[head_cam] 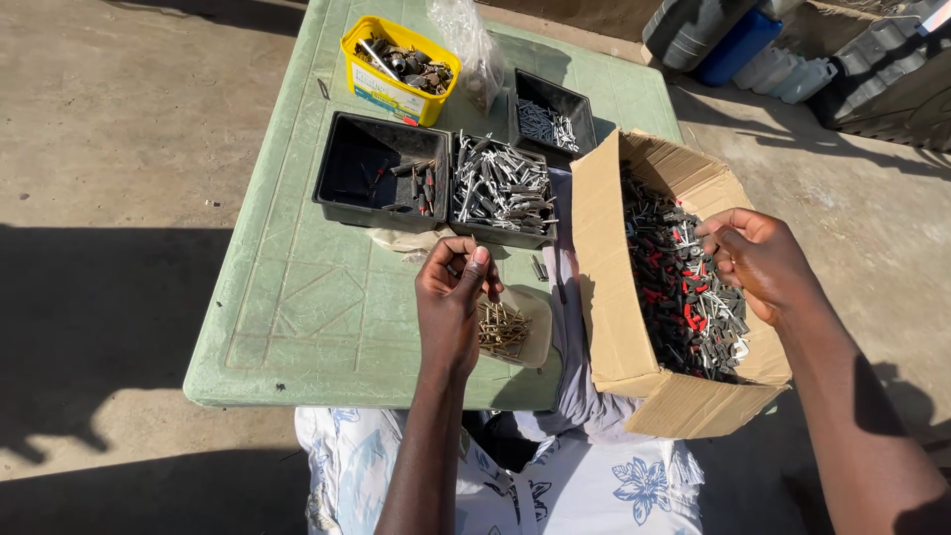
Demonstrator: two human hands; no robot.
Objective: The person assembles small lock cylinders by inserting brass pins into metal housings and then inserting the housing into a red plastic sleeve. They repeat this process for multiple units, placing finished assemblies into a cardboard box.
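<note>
A: What are the hands gripping?

B: The left hand (451, 297) pinches its fingertips together over the green table (297, 287); what it holds, I cannot tell. The right hand (758, 260), fingers curled, half closed, touches parts in the cardboard box (604, 297) at three o'clock.

A: And nearby?

B: A tray of brass nails (505, 329) just beside the left hand. At twelve o'clock, black bins (381, 170) hold metal parts (500, 186), and a yellow tub (396, 69) beyond holds dark scrap.

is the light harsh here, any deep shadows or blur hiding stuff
Head view: hard sunlight, sharp focus; glare whitens the metal parts in the middle black tray; deep shadow covers the ground left of the green table and dims the cardboard box near wall; slight wide-angle bending at the edges.
</note>
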